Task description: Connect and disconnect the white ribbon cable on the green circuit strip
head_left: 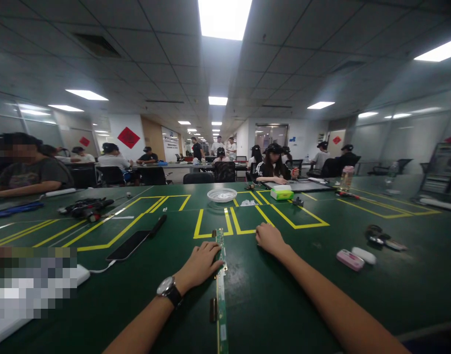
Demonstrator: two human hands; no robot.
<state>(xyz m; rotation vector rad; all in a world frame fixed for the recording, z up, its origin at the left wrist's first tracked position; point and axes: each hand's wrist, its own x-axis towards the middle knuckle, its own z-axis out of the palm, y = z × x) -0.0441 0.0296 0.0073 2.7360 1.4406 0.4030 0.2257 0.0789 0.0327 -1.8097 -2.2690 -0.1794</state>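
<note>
A long, narrow green circuit board strip (221, 295) lies lengthwise on the table in front of me, with brown flex connectors (213, 309) along its left edge. My left hand (199, 263), wearing a watch (168, 289) on the wrist, rests flat on the strip's upper part. Its fingers are stretched out and its thumb is apart, touching the board. Right of the board's far end, my right hand (270, 239) rests on the table with its fingers curled in. Whether anything is inside those fingers is hidden.
Yellow tape outlines (243, 231) mark the green table (269, 305). Beyond the board stands a clear ribbed bowl (221, 195). A phone (129, 245) on a cable lies left; a pink case (350, 259) and keys (383, 238) lie right. A co-worker (273, 167) sits across the table.
</note>
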